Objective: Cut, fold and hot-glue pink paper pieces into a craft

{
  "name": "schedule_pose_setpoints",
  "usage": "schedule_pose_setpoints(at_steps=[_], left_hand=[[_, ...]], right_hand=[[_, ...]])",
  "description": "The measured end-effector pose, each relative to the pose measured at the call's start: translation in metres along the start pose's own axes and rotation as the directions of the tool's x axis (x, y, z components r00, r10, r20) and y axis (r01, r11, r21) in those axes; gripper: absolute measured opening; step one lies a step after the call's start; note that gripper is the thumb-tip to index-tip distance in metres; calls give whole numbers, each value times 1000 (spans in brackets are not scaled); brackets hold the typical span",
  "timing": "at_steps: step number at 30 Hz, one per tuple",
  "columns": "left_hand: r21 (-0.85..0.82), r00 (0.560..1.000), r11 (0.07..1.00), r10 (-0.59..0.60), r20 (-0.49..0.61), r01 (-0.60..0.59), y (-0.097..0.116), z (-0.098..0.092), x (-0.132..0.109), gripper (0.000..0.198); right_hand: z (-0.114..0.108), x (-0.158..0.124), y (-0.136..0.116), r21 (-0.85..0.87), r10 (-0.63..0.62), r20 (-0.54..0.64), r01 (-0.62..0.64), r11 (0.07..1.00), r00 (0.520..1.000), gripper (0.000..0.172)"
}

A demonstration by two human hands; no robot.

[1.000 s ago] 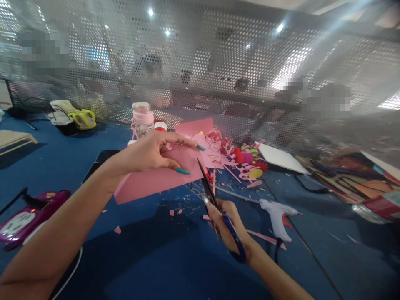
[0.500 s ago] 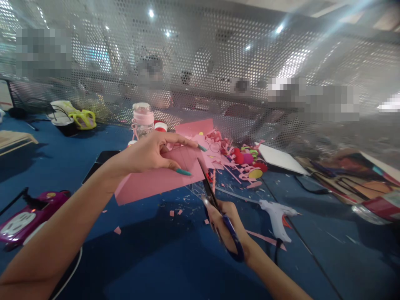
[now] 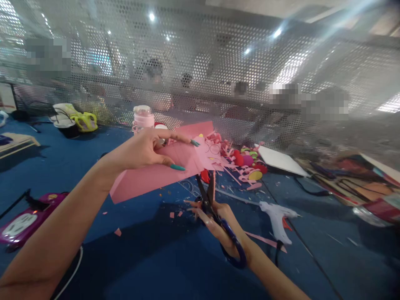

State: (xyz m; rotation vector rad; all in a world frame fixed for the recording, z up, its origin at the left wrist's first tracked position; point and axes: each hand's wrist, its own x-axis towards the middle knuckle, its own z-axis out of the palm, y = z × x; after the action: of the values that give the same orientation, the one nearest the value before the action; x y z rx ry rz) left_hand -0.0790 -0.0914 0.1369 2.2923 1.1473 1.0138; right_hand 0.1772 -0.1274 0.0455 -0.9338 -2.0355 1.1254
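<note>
My left hand holds a sheet of pink paper above the table, its thumb and index finger spread over the sheet and the other fingers hidden. My right hand grips scissors with dark blades and a blue handle. Their blades are apart and point up at the sheet's lower right edge. Lighter pink paper with drawn circles lies behind. Pink, red and purple craft pieces are heaped beside it.
A white glue gun lies to the right, near a white board and a bottle with a red label. A purple power strip is at left. A clear bottle stands against the perforated metal screen. Pink scraps dot the blue table.
The scissors have drawn down from the paper's edge, and their blades have opened. My left hand and the sheet have shifted slightly left.
</note>
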Motion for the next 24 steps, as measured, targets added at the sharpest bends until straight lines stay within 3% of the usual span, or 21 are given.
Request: schedule_pose_setpoints(at_steps=[5,9,12,24], left_hand=[[23,999,999,-24,27,23,3,0,0,46],[54,999,997,-50,9,49,4,-1,1,48],[69,999,997,-45,20,44,3,-2,1,48],[15,985,1000,25,171,-28,5,17,6,49]], right_hand=[[-1,-3,3,65,-39,17,38,997,999,48],[-3,-3,-1,-14,25,-25,-25,1000,999,41],[-3,-3,-5,-8,94,16,-94,996,995,37],[-1,-4,3,16,127,29,-127,992,992,35]])
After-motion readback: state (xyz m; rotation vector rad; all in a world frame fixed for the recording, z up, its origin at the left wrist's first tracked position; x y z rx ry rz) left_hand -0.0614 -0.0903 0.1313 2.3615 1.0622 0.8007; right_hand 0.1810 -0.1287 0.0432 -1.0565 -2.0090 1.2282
